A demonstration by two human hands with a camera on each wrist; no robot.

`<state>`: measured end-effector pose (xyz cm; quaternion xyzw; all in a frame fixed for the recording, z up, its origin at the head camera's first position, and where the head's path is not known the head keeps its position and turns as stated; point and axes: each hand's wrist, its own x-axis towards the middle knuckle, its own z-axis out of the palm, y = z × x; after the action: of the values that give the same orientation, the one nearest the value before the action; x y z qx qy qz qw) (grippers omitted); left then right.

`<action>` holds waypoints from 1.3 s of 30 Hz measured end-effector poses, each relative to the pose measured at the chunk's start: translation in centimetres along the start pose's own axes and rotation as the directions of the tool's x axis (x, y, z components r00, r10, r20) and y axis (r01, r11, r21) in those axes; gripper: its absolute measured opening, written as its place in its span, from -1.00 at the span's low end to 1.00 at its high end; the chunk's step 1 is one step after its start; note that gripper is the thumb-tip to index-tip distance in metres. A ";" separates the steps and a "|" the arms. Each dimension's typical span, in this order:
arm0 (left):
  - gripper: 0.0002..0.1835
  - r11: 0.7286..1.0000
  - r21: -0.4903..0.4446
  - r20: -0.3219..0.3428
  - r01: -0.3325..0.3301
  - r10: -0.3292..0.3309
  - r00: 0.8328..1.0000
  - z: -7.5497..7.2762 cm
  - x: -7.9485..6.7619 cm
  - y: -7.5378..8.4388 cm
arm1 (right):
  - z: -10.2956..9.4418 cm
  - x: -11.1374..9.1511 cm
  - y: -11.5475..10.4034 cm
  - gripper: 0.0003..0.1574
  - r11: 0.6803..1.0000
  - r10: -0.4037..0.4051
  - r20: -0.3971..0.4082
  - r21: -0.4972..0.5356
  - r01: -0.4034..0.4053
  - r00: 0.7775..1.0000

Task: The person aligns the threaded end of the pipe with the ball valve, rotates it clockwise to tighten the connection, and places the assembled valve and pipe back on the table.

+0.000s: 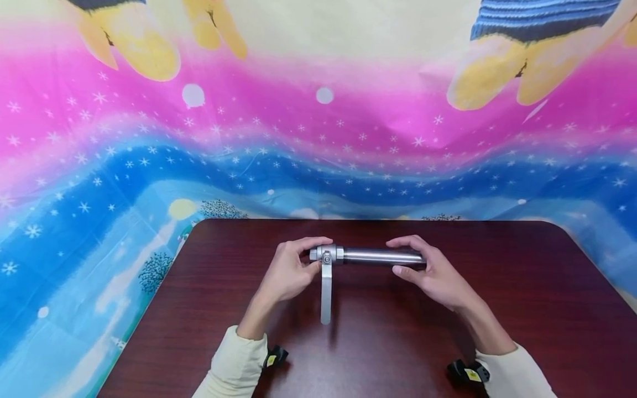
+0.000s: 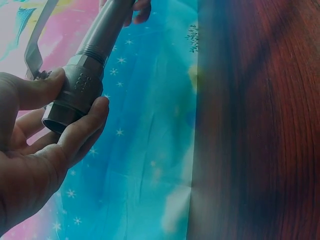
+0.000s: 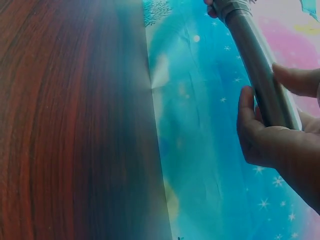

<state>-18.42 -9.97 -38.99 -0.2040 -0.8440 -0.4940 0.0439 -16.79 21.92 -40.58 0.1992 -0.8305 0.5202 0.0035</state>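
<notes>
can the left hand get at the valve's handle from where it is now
Most likely yes: the left hand grips the valve with its thumb close to the base of the handle, and the rest of the handle sticks out uncovered. It may need to loosen its grip first.

Silver valve (image 1: 335, 252), silver pipe (image 1: 370, 256); red-brown wood-grained table (image 1: 383, 331); pink-blue cloth (image 1: 308, 130), white snowflakes (image 1: 99, 98); cream sleeves (image 1: 234, 359).
</notes>
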 end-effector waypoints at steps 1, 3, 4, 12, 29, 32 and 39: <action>-0.49 1.000 0.003 -0.001 -0.001 0.001 1.000 0.0 0.0 0.0 | 0.0 0.0 0.0 -0.48 1.000 -0.009 -0.007 -0.003 0.009 1.000; -0.49 1.000 0.005 -0.003 -0.005 0.005 1.000 0.0 0.0 0.0 | 0.1 0.0 -0.1 -0.52 1.000 -0.017 -0.021 -0.013 0.017 1.000; -0.49 1.000 0.006 -0.003 -0.006 0.006 1.000 0.0 0.0 0.0 | 0.1 0.0 -0.1 -0.53 1.000 -0.016 -0.028 -0.017 0.016 0.999; -0.49 1.000 -0.006 -0.003 -0.013 0.013 1.000 0.0 0.0 0.1 | 0.1 0.0 -0.3 -0.56 0.999 0.018 -0.052 -0.039 -0.020 0.999; -0.48 1.000 -0.021 -0.006 -0.019 0.018 1.000 0.0 -0.2 0.0 | -0.2 0.0 -0.3 -0.57 0.998 0.067 -0.013 -0.019 -0.067 0.998; -0.48 0.999 -0.021 -0.007 -0.028 0.028 1.000 0.0 -0.2 0.0 | -0.3 0.0 -0.4 -0.58 0.996 0.087 -0.001 -0.002 -0.087 0.996; -0.48 0.999 -0.028 -0.007 -0.035 0.035 0.999 0.1 -0.1 0.0 | -0.4 -0.1 -0.5 -0.61 0.995 0.098 0.002 -0.020 -0.098 0.995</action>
<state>-18.29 -9.92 -39.05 -0.2176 -0.8333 -0.5055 0.0525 -16.60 22.09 -39.99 0.1589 -0.8443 0.5113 -0.0215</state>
